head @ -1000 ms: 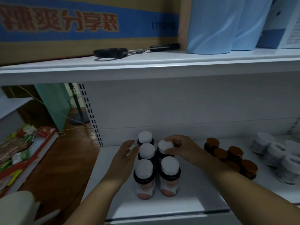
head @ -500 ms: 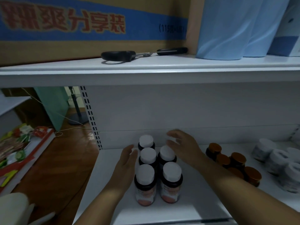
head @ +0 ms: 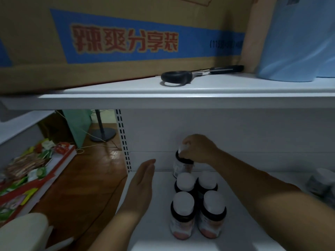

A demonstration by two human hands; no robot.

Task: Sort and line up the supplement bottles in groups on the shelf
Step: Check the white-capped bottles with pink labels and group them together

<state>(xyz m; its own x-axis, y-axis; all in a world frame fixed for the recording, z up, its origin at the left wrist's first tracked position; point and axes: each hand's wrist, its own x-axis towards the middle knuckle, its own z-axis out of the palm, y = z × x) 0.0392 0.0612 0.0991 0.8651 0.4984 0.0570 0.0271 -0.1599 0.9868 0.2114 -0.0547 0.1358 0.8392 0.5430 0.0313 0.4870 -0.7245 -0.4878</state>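
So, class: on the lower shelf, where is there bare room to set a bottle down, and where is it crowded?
Bare shelf lies between the open left hand and the four white-capped bottles, and in front of them. Behind them it is crowded: the right hand grips the rear bottle close to the back wall.

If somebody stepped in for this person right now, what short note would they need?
Right hand: grips the white cap of the rearmost dark supplement bottle, tilted at the back of the white shelf.
Left hand: open, flat, left of the group, touching nothing.
Done: four white-capped dark bottles stand two by two in front.
Left: set the held bottle in line; the grey-white jars at the right edge look unsorted.
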